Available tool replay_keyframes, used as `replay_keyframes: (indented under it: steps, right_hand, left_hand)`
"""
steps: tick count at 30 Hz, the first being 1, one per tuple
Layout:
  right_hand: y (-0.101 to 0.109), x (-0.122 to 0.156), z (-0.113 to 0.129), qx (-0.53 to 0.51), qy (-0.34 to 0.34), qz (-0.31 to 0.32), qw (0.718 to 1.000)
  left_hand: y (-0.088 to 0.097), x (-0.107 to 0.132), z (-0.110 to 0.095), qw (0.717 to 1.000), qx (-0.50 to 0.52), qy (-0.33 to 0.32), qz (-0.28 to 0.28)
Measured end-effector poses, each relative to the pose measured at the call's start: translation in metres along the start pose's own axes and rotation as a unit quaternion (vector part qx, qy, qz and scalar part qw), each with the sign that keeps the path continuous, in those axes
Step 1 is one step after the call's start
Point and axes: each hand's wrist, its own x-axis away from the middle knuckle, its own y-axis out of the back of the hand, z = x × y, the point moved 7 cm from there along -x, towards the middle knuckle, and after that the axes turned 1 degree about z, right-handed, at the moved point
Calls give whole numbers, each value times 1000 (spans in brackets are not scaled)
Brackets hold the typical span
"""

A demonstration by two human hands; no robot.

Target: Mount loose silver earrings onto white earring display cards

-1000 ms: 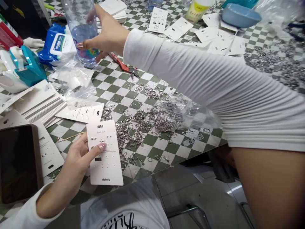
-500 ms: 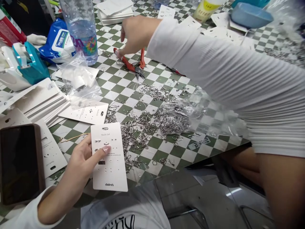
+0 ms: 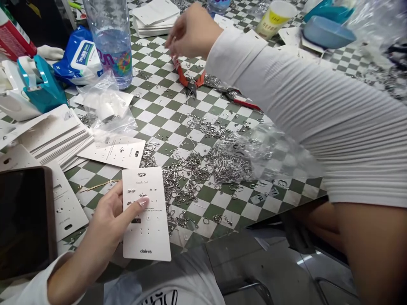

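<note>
Head view: my left hand (image 3: 106, 220) pinches the white card (image 3: 148, 239), thumb across its front, nearer me than the loose metal pieces (image 3: 190, 176). My right hand (image 3: 197, 31) is at the orange-handled pliers (image 3: 182, 78); blur hides whether it grips them. Technique: steady the card with light pressure, thumb clear of the small studs (image 3: 131, 190).

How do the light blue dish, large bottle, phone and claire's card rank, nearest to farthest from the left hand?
1. Claire's card, in the left hand.
2. Phone, at left.
3. Large bottle, straight beyond.
4. Light blue dish, back right.
</note>
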Motion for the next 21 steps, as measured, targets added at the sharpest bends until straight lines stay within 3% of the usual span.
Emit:
replay_keyframes:
  steps: [5, 8, 11, 15, 18, 21]
  right_hand:
    - [-33, -17, 24, -161, -5, 54, 985]
    - [-56, -19, 22, -187, -26, 100, 977]
    - [-63, -11, 19, -163, -30, 154, 974]
    - [-41, 10, 19, -38, -28, 235, 971]
    - [-2, 14, 10, 152, -42, 132, 979]
    - [14, 16, -9, 289, -82, 72, 951]
  left_hand:
    - [2, -1, -1, 1000, -1, -2, -5]
    - [-1, -2, -2, 1000, 5, -4, 3]
    - [-3, -3, -2, 1000, 14, -4, 14]
    - [-3, -2, 0, 999, 25, 15, 12]
    - [-1, -1, 1, 999, 23, 23, 2]
    - [-2, -1, -1, 1000, 13, 19, 0]
